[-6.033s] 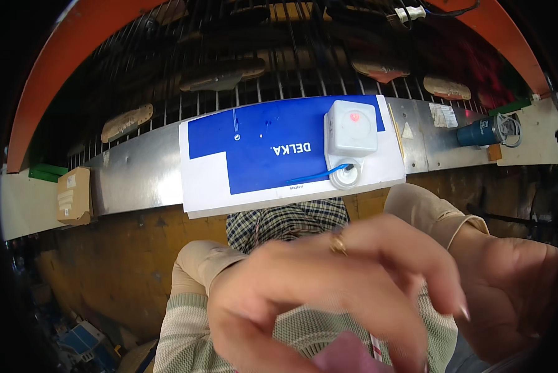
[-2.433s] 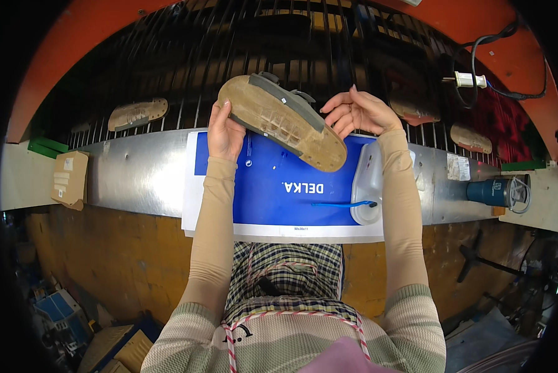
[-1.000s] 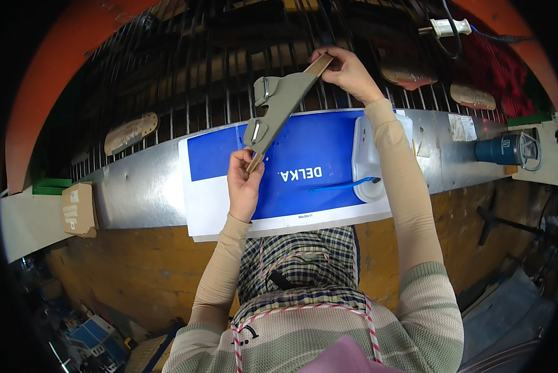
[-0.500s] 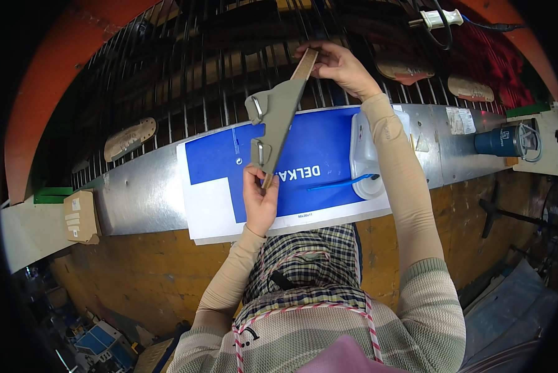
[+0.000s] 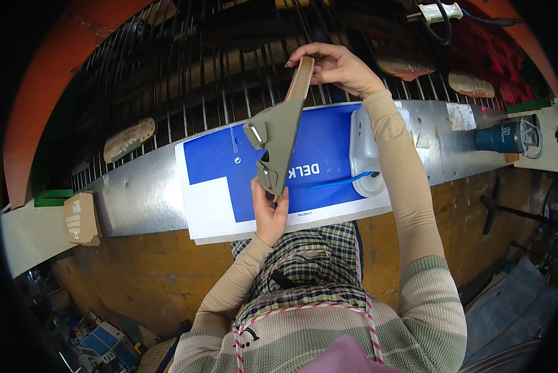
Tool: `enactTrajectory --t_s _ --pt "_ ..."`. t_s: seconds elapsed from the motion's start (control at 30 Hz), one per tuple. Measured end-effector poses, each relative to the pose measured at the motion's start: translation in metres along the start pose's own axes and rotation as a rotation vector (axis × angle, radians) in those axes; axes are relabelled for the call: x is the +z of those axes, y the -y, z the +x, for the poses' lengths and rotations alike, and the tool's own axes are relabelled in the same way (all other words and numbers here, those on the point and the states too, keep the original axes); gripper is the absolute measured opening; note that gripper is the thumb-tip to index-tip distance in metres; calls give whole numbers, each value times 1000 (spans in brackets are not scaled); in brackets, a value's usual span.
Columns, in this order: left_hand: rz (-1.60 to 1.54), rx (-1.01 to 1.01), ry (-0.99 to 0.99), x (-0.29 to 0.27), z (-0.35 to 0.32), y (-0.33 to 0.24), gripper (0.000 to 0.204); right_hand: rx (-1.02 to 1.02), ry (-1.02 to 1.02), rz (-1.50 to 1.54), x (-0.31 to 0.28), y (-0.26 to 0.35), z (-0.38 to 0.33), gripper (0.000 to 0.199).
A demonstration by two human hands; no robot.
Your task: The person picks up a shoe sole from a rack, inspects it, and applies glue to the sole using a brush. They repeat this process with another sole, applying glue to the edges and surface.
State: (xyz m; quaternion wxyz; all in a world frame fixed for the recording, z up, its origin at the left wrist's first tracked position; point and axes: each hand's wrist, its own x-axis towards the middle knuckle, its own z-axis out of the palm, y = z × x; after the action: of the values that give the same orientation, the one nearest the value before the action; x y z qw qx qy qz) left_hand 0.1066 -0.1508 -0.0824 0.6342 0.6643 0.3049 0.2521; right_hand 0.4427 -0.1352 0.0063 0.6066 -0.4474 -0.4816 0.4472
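Between my two hands, tilted over the bench, is a sandal footbed (image 5: 301, 81) with a brown edge. A grey-green covering (image 5: 282, 127) spreads along one side, bearing two straps with metal buckles (image 5: 254, 135). My right hand (image 5: 335, 67) pinches the far end between thumb and fingers. At the near end, my left hand (image 5: 270, 214) is closed on the tip. Below lies a blue and white printed sheet (image 5: 210, 155). A white plastic container (image 5: 363, 143) stands right of the footbed, partly behind my right forearm, and a blue-handled brush (image 5: 341, 181) rests across its near end.
Beyond the metal bench (image 5: 142, 186) runs a rack of dark bars (image 5: 229, 93) carrying loose footbeds (image 5: 129, 140). At the right stands a teal mug (image 5: 499, 138); at the left, a small cardboard box (image 5: 82, 217). A white plug (image 5: 440, 12) hangs at the upper right.
The near end of the footbed and my left hand have shifted slightly right and nearer to me. The piece has turned, so its buckled side faces up more. Both hands keep their hold.
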Motion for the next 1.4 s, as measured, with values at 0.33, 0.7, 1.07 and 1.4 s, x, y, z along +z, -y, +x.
enactTrajectory --t_s 0.33,0.7,1.07,1.4 --pt "39 5 22 -3 -1 3 60 -46 51 -2 -3 -2 0 41" --pt "9 30 -5 1 -1 -9 46 -9 62 2 -7 -4 1 44" --pt "61 177 -65 9 9 -65 27 51 -163 20 -19 -23 4 49" --pt "154 360 -167 8 21 -90 26 157 -227 -61 -16 -20 3 50"
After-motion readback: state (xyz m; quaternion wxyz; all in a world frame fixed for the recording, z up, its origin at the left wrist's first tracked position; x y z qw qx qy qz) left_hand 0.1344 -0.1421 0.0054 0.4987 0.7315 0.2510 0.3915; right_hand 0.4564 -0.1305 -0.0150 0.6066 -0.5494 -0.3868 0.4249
